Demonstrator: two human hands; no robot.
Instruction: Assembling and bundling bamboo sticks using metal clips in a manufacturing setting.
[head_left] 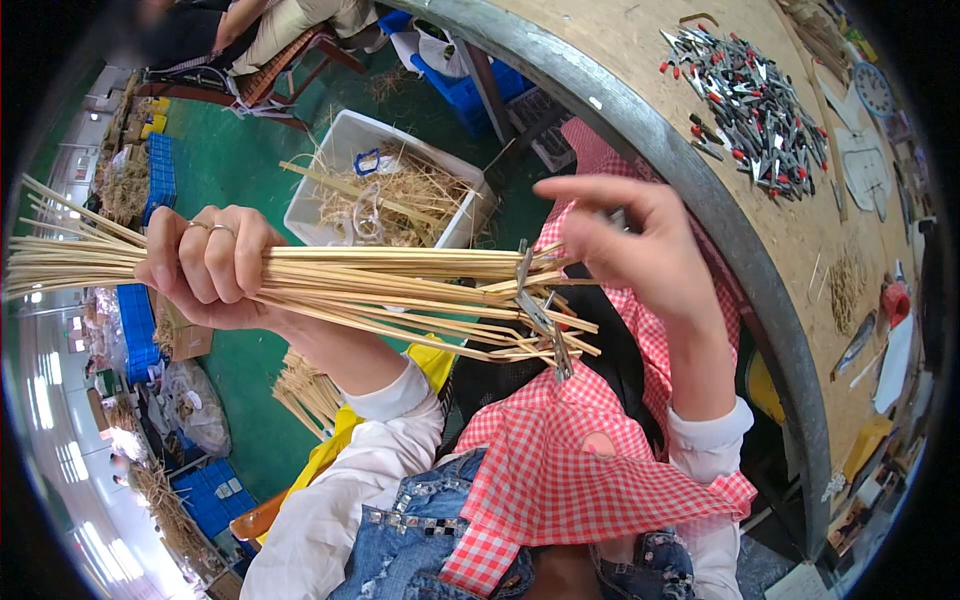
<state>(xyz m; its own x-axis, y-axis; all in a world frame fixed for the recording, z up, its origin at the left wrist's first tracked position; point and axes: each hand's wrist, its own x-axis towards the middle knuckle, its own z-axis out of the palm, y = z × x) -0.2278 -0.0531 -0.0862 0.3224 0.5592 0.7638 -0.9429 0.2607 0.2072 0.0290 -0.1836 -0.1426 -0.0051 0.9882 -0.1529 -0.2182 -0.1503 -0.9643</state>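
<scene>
I'm seeing the bundle of thin bamboo sticks [330,280] lying level above my lap, my left hand [205,265] gripping it tight. My right hand [630,240] is pinching a metal blade [535,310] at the stick ends, above the red checked cloth [570,450].

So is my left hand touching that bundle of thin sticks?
Touching. The head view shows the left hand with fingers wrapped around the bundle of sticks.
</scene>
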